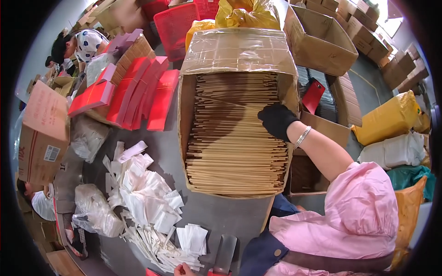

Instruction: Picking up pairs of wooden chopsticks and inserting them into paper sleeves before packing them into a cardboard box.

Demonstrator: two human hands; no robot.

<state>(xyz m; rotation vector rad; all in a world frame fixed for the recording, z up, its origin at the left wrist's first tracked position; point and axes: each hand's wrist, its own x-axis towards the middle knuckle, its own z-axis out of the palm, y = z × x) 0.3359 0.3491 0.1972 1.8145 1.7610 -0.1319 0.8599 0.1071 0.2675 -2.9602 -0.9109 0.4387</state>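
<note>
My right hand (277, 120), in a black glove, reaches into an open cardboard box (183, 138) on the table. Its fingers are curled around the end of a slanted wooden stick (230, 102), which lies across the layer of thin light wooden sticks (235, 161), like chopsticks, filling the box. Only bare fingertips of my left hand (183, 270) show at the bottom edge, beside loose white paper strips (154, 246); the picture's edge hides its grip. A clear plastic tray-like piece (225, 253) lies to the right of those fingers.
White paper sleeves (152, 198) and a plastic bag (94, 209) spread over the table (159, 142). Red boxes (163, 99) are stacked at the far left. An open carton (317, 37) stands back right, near a red packet (313, 96). A co-worker (85, 46) bends at far left.
</note>
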